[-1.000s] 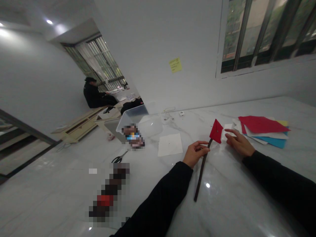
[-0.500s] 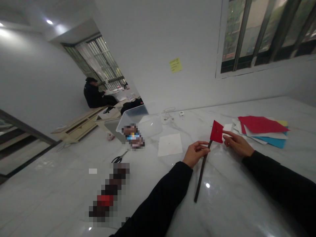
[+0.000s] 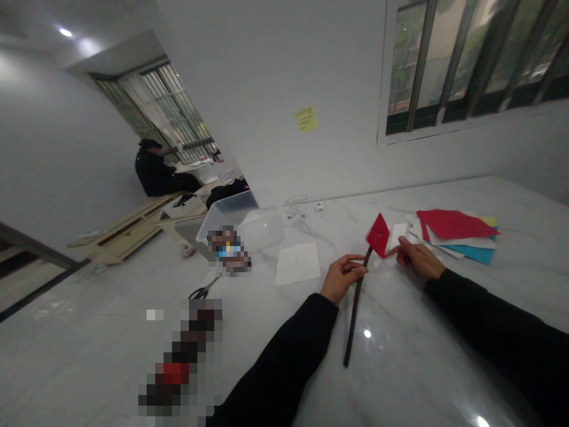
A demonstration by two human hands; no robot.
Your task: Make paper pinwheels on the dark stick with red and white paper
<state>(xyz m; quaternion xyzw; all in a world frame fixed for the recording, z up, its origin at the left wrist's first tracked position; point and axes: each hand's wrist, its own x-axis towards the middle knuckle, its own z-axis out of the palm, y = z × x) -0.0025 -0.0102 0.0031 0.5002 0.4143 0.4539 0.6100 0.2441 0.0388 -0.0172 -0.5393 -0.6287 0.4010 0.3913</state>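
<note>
Gripping the dark stick (image 3: 354, 317) near its upper end, between thumb and fingers, the left hand (image 3: 342, 279) appears in the head view with the stick's free length slanting down toward the wearer. The red piece (image 3: 379, 234) is located at the stick's upper end, just beyond and to the right of the left hand's fingertips. The right hand (image 3: 420, 260) grips nothing visible: its index finger points at the red piece's lower corner, the other fingers are partly curled, and contact cannot be confirmed. Beyond the right hand and to its right, the stack of coloured sheets (image 3: 457, 225) lies on the surface (image 3: 400, 356), red sheet uppermost. The white sheet (image 3: 297, 264) lies flat, near the left hand, to its left. Farther left of that hand are the scissors (image 3: 201, 293) and, beyond them, the clear plastic box (image 3: 231, 207).
</note>
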